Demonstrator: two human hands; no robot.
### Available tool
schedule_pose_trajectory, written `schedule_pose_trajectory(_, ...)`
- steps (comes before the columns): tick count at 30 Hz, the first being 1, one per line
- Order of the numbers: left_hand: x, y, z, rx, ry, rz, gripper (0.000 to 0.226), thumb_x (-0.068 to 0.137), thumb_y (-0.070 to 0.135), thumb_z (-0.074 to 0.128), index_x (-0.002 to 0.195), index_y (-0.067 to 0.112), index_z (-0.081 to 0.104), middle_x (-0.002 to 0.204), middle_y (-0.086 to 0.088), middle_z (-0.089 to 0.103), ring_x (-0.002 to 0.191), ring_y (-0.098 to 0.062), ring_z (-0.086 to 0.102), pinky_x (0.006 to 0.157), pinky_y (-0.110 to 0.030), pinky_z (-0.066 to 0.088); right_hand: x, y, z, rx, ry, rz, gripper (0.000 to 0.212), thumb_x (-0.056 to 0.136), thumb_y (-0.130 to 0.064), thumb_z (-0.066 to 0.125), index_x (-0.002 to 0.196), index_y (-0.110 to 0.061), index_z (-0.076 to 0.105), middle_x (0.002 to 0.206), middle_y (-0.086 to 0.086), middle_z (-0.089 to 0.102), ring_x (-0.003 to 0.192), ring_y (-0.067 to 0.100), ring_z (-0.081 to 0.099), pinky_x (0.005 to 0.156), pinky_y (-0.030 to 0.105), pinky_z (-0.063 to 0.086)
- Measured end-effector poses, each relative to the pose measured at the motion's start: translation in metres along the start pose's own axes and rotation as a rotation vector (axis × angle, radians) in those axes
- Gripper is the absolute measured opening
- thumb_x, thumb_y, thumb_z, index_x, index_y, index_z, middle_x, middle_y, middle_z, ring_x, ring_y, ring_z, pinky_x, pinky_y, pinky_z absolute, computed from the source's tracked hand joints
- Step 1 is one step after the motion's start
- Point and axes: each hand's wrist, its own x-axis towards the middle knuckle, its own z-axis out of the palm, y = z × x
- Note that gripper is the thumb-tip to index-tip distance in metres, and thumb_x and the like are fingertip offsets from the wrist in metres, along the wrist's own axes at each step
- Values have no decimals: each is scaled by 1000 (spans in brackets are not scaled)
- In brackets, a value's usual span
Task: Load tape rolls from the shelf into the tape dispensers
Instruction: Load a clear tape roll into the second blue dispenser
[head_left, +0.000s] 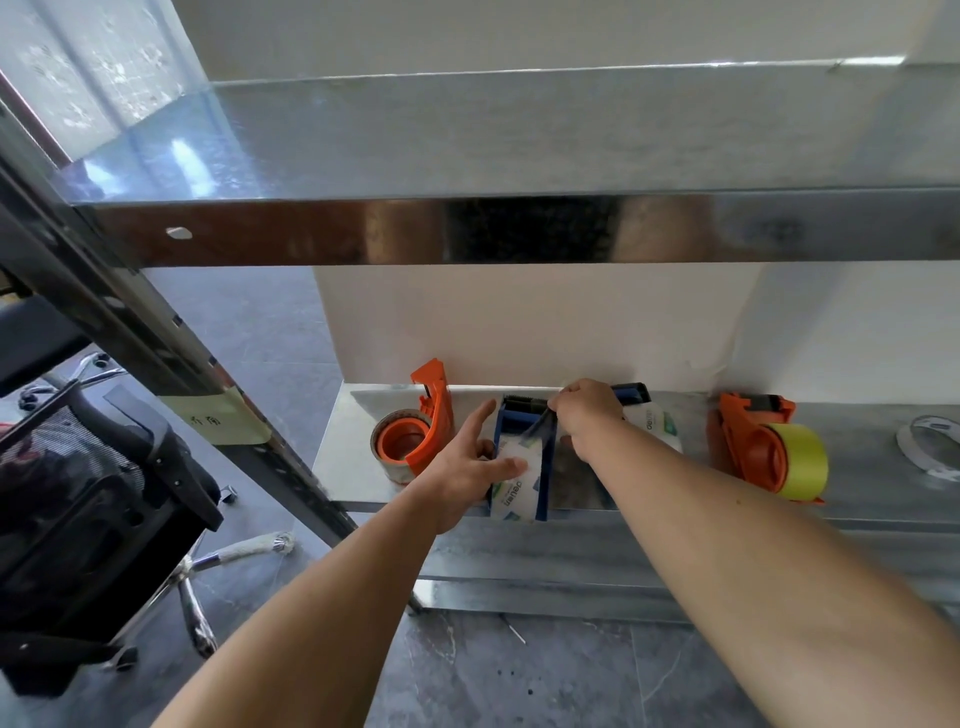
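At the centre of the lower metal shelf (857, 499) we see a blue tape dispenser (546, 467) standing near the front edge, with a clear tape roll (514, 486) bearing printed lettering seated between its side walls. Our left hand (470, 460) rests against the dispenser's left side with the fingers spread and extended; the thumb lies across the face of the roll, so the hand steadies rather than encloses it. Our right hand (584, 410) is curled at the far end of the dispenser, its fingertips pinched on the free strip of tape (537, 428) drawn up from the roll toward the toothed cutter. Just behind the right wrist we note a second blue dispenser (631, 393) with a white labelled roll (654, 428); most of it is hidden by the arm. To the left stands an orange dispenser (428, 423) carrying a clear roll on an orange hub. Well to the right lies another orange dispenser (750, 441) loaded with a yellow tape roll (797, 462), and at the frame's right edge a loose pale roll (930, 449) lies flat. An upper shelf (519, 228) spans the view above; a black office chair (98, 483) stands on the floor at left.
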Motion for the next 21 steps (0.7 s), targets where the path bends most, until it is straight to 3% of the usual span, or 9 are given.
schedule_pose_trajectory(3,1,-3,-2,-19,-25,-3,92,87,9,74,149,51,21,153,-16,35,138,-37,39,112,-57,36,3,-1,4,-22,-9,13,19,92,-14,61,109,-8,66,101,12,64,86,27,61,75,36,57)
schedule_pose_trajectory(7,-1,1,-5,-17,-61,11,90,89,8,71,149,52,21,157,-17,30,141,-36,34,114,-53,33,8,-4,6,9,-17,31,26,91,-13,62,114,-2,65,110,17,65,96,29,62,88,41,56)
schedule_pose_trajectory(9,-3,3,-4,-23,-68,16,88,91,5,68,149,52,21,158,-17,26,142,-34,31,110,-49,33,8,-5,11,27,-7,24,18,90,-10,60,105,-3,66,108,18,66,94,30,62,87,42,56)
schedule_pose_trajectory(11,-4,0,-7,-40,-86,18,87,91,4,67,147,55,23,158,-17,26,139,-30,33,112,-50,33,6,-4,15,82,30,28,5,91,-10,58,89,-11,63,101,14,66,89,29,61,81,40,57)
schedule_pose_trajectory(12,-4,-2,-9,-49,-95,17,86,91,4,67,144,58,26,158,-17,28,140,-31,33,114,-53,32,6,-4,16,121,44,38,9,91,-10,57,84,-14,61,98,11,64,86,26,59,75,37,57)
schedule_pose_trajectory(14,-2,-4,-12,-51,-115,11,84,90,5,68,137,63,29,155,-15,34,138,-37,38,114,-59,32,6,-5,15,173,74,50,11,93,-11,52,87,-15,60,94,8,61,76,21,54,61,31,50)
schedule_pose_trajectory(17,0,0,-12,-13,-117,9,85,91,4,67,140,60,27,144,-11,45,129,-36,47,112,-61,34,8,-7,14,246,100,45,10,95,-13,51,91,-14,60,88,8,58,67,17,48,60,27,43)
schedule_pose_trajectory(21,3,3,-17,-45,-82,4,82,92,-1,63,143,52,28,133,-10,53,122,-34,53,110,-59,38,4,-7,13,340,64,17,8,96,-18,54,89,-20,58,80,2,55,65,16,48,56,27,47)
